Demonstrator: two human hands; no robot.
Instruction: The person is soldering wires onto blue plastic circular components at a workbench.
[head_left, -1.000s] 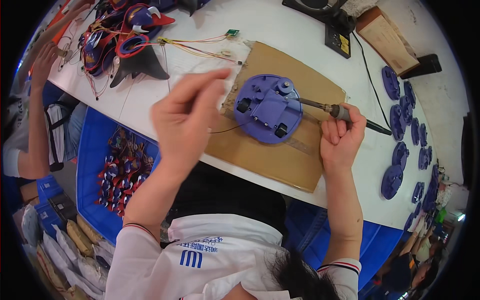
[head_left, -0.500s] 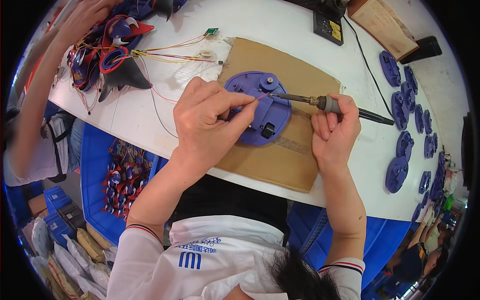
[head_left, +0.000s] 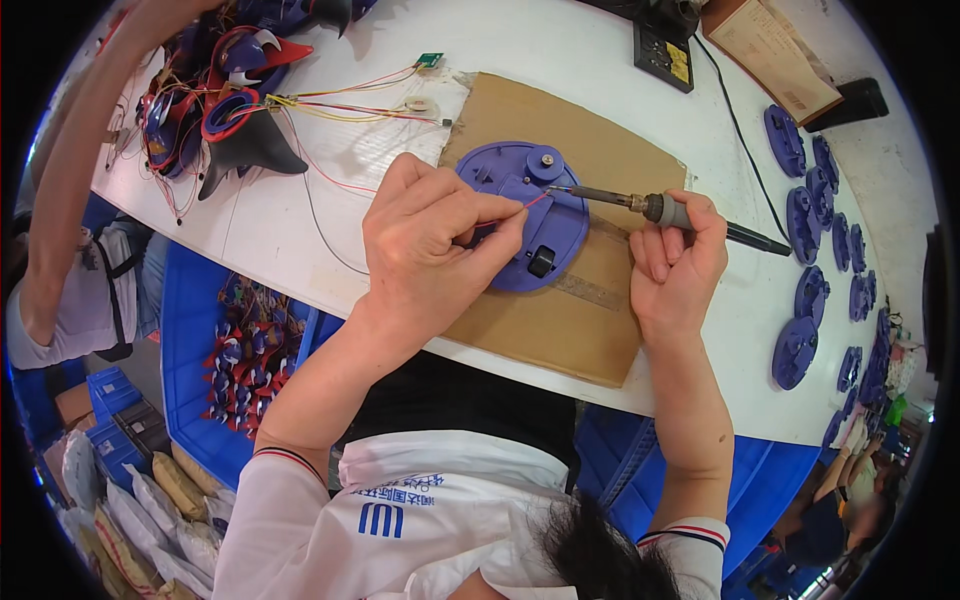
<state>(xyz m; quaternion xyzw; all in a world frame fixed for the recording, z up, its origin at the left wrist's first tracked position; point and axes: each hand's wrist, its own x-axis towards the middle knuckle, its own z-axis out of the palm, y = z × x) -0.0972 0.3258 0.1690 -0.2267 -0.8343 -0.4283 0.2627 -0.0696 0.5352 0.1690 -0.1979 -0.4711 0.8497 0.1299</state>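
A purple oval plastic base [head_left: 560, 222] with a round post and a small black part lies on a brown cardboard sheet [head_left: 520, 340]. My left hand [head_left: 430, 235] is closed in a pinch on a thin red wire [head_left: 537, 200] over the base. In my right hand [head_left: 678, 265] is a soldering iron [head_left: 665, 211], gripped by its grey sleeve and black handle. Its tip points left, close to the wire's end above the base; whether they touch I cannot tell. Part of the base is hidden behind my left fingers.
Dark winged toy parts [head_left: 245, 140] with trailing wires and a small green circuit board [head_left: 430, 60] sit at the left, by another person's arm [head_left: 75, 170]. Several purple bases [head_left: 795, 352] line the right side. A blue bin [head_left: 190, 350] of toy parts stands below the table.
The soldering iron's tip has drawn slightly up from the wire end, and the wire has tilted a little. The other person's hand has moved up out of view.
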